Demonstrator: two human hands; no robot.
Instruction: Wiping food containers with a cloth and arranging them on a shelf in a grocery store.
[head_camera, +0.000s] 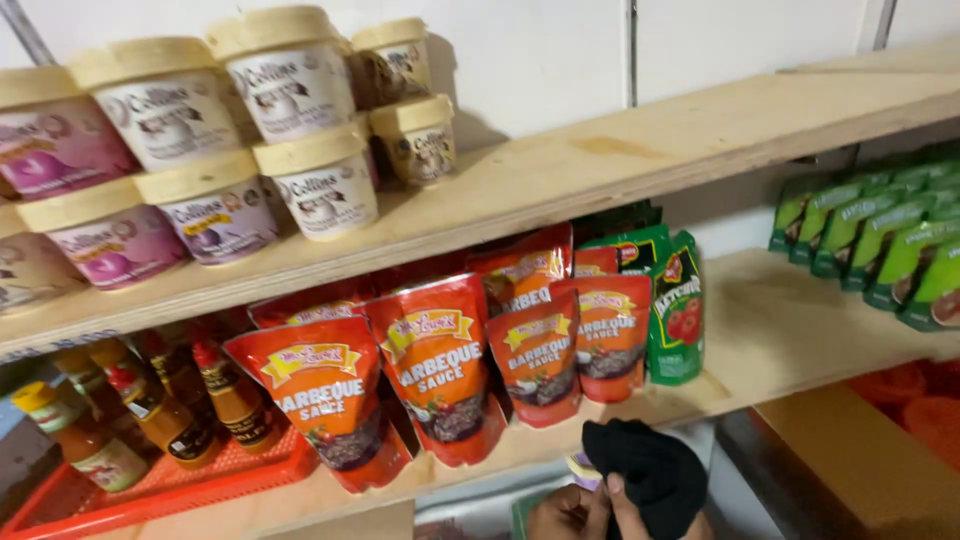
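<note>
Gripping a black cloth (648, 472) in the one visible hand (572, 512), just below wooden shelves (620, 150) stacked with orange sauce pouches (435, 365) against a white wall (540, 50).

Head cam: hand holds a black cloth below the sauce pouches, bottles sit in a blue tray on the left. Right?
Not quite. The tray under the bottles is red, not blue, as the head view shows. The rest holds: a hand grips a black cloth below the sauce pouches.
</note>
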